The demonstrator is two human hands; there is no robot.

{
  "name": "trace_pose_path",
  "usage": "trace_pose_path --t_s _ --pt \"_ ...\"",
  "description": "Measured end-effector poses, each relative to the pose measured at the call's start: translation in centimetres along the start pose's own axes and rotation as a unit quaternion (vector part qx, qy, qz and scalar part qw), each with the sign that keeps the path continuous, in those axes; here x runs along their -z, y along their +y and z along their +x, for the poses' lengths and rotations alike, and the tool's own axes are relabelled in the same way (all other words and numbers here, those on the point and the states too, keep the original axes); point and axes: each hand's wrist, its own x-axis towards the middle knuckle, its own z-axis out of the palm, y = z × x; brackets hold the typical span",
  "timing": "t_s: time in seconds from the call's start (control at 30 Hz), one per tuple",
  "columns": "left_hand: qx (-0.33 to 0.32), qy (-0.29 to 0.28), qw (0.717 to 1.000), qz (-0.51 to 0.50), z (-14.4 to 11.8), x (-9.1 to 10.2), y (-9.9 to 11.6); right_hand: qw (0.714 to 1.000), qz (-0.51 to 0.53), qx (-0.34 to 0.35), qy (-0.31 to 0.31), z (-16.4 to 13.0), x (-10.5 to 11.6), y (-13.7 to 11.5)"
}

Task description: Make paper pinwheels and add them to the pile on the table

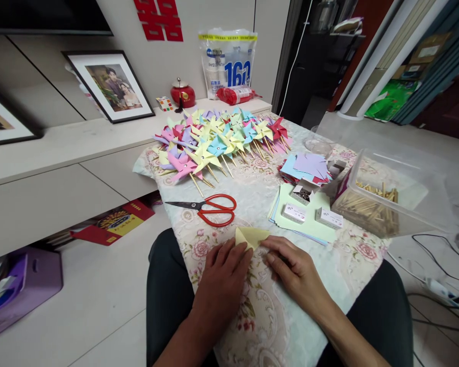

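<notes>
A small folded piece of pale yellow paper [255, 236] lies on the tablecloth in front of me, forming a triangular shape. My left hand [227, 270] rests palm down with its fingers stretched out, the fingertips on the paper's lower left edge. At the right corner, the index fingertip of my right hand [290, 265] touches the paper; the thumb sits a little apart below it and the other fingers curl under. Just beyond the paper lie scissors with red handles [216, 209], their dark blades pointing left.
Many finished paper pinwheels [218, 145] on sticks are heaped at the back. To the right are coloured paper sheets [309, 165], small white boxes [294, 213], an open box of metal fasteners [303, 193] and a clear plastic bin [382, 204] of wooden sticks.
</notes>
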Motion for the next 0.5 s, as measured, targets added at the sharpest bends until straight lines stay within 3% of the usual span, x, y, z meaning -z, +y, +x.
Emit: trace_pose_path --t_s 0.17,0.5 --pt "0.003 0.011 1.0 -0.003 0.1 0.1 0.1 0.994 -0.068 0.088 0.007 0.2 -0.1 -0.5" --pt "0.012 0.039 0.998 -0.05 -0.2 0.0 -0.1 0.988 -0.091 0.122 -0.04 0.2 -0.2 -1.4"
